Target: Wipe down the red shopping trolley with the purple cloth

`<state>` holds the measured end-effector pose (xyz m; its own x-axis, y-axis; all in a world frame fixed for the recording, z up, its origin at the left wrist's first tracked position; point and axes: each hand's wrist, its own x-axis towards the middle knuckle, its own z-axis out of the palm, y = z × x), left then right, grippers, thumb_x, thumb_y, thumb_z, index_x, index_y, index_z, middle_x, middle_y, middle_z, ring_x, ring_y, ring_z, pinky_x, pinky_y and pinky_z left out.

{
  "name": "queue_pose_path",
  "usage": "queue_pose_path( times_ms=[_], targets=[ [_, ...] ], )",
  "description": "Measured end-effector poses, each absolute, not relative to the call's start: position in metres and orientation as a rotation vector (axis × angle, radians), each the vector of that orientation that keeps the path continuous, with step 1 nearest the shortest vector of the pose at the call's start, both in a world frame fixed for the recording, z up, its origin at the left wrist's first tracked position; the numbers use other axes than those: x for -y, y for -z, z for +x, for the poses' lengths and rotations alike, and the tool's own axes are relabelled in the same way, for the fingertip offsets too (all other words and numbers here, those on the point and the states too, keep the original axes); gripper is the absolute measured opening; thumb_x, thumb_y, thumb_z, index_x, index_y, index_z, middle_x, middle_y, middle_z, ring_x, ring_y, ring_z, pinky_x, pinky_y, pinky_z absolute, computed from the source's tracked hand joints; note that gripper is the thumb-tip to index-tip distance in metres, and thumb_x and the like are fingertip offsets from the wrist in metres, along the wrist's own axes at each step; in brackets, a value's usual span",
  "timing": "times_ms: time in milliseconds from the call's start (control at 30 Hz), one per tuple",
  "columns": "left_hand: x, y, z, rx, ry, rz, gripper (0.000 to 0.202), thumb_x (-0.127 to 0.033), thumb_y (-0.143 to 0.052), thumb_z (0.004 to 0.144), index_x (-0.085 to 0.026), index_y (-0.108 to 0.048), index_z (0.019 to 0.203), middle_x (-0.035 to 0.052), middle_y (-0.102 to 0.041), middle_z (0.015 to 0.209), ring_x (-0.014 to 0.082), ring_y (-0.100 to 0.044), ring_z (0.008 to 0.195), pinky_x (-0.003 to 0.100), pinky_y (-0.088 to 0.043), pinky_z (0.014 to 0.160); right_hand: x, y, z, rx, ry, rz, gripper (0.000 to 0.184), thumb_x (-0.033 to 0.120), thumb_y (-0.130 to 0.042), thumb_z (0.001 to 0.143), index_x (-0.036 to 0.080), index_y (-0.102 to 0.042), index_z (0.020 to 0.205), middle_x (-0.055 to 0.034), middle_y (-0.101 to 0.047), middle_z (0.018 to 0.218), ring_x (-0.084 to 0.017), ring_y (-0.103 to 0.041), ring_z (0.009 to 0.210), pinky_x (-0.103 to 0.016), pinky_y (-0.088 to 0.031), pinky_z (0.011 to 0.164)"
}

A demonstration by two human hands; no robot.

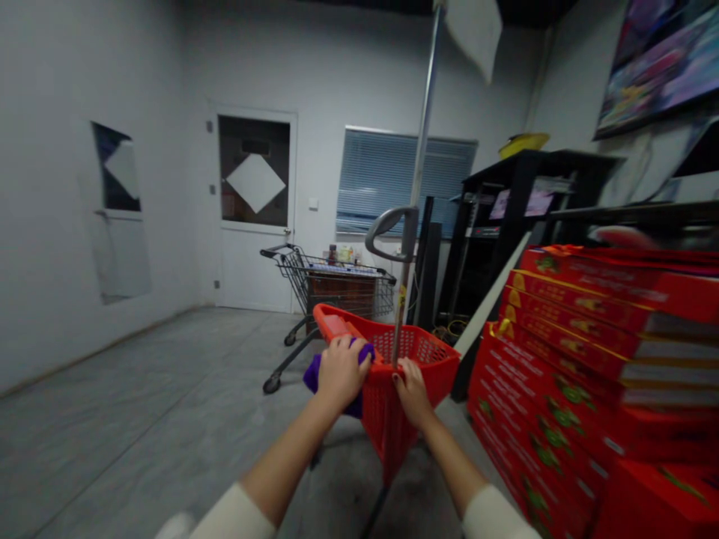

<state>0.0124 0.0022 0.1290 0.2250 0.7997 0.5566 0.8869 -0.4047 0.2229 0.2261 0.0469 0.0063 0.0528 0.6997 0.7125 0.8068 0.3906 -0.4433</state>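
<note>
In front of me stands a red plastic shopping cart with perforated basket walls. My left hand is closed over a purple cloth pressed against the cart's rim on the left side. My right hand grips the near right rim, fingers curled over the edge. A metal pole rises from the cart beside my right hand, with a grey loop handle partway up and a white flag-like sheet at its top. The palms of both hands are hidden.
A metal wire shopping cart stands behind, by a brown cabinet. Stacked red boxes crowd the right side. Beyond are a white door, window blinds and a black shelf. Grey concrete floor stretches left.
</note>
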Motion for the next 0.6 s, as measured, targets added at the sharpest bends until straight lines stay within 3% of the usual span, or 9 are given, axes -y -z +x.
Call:
queue_pose_path(
  times_ms=[133,400,600],
  targets=[
    [0.023,-0.122,0.032,1.45,0.928,-2.338,0.03,-0.039,-0.052,0.092,-0.03,-0.06,0.12,0.0063,-0.056,0.125,0.0277,-0.042,0.124,0.043,-0.038,0.097,-0.035,-0.016,0.213,1.687,0.156,-1.321,0.045,0.052,-0.032,0.097,0.021,-0.06,0.115,-0.0114,-0.062,0.115,-0.025,-0.054,0.112,-0.045,-0.042,0.102],
    [-0.006,-0.135,0.012,1.757,0.884,-2.203,0.03,-0.042,-0.048,0.093,-0.027,-0.064,0.113,0.0094,-0.058,0.113,0.0281,-0.049,0.106,0.042,-0.041,0.087,-0.033,-0.025,0.174,1.58,0.209,-1.494,0.044,0.051,-0.035,0.097,0.02,-0.061,0.114,-0.0091,-0.065,0.113,-0.025,-0.055,0.11,-0.049,-0.029,0.11],
    [-0.011,-0.101,-0.001,1.725,1.04,-1.94,0.037,-0.038,-0.048,0.093,-0.028,-0.061,0.125,0.0139,-0.053,0.134,0.0341,-0.041,0.125,0.048,-0.04,0.094,-0.041,-0.018,0.139,1.597,0.236,-1.489,0.045,0.048,-0.031,0.1,0.019,-0.059,0.119,-0.0103,-0.064,0.118,-0.026,-0.053,0.113,-0.049,-0.033,0.107]
  ],
)
